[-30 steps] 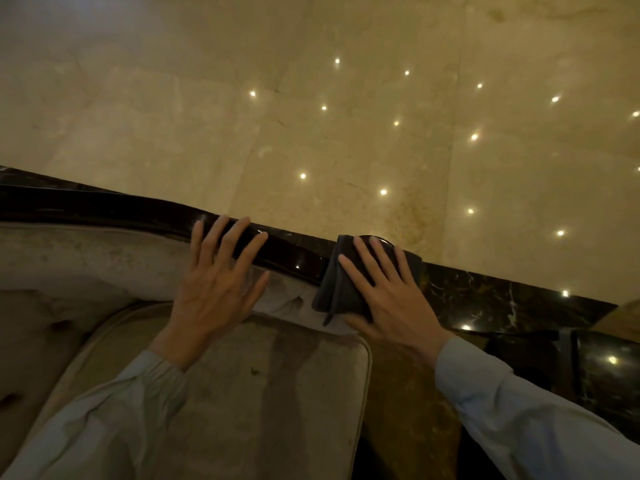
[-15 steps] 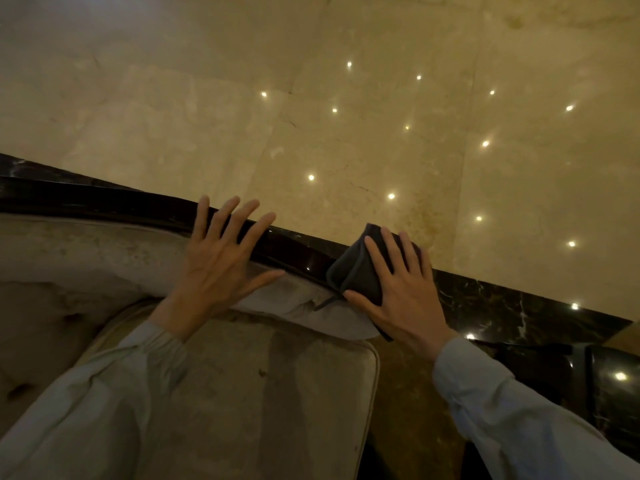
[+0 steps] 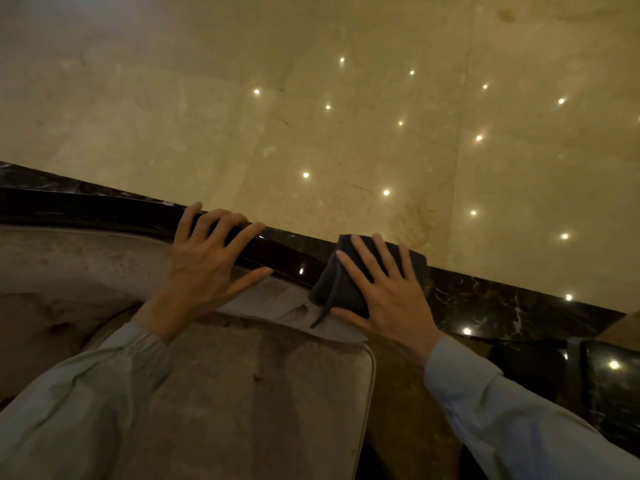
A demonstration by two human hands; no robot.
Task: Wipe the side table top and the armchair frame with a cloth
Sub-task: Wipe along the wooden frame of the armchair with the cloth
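- Dark, glossy wood: the armchair frame point(image 3: 277, 252) runs from the far left edge of the view down toward the middle, curving along the top of the pale upholstery.
- My left hand point(image 3: 204, 268) lies flat across that frame, fingers point(image 3: 221, 225) spread apart and draped over the rail, thumb stretched out along its near edge; it grips nothing.
- My right hand point(image 3: 384, 292) presses flat on the cloth point(image 3: 332, 285), fingers apart and laid straight over it, thumb along the near edge of the fabric.
- The cloth is dark grey and folded, lying over the right end of the frame where the rail meets the black marble strip point(image 3: 502, 299) in the floor behind it; a small loop hangs from its near corner.
- The seat cushion point(image 3: 259, 403) fills the near middle, beige with a piped edge.
- Both my sleeves point(image 3: 519, 420) are pale blue.
- Beyond the frame, the polished cream stone floor point(image 3: 207, 116) mirrors many small ceiling lights.
- Whether the side table is in view, I cannot tell.
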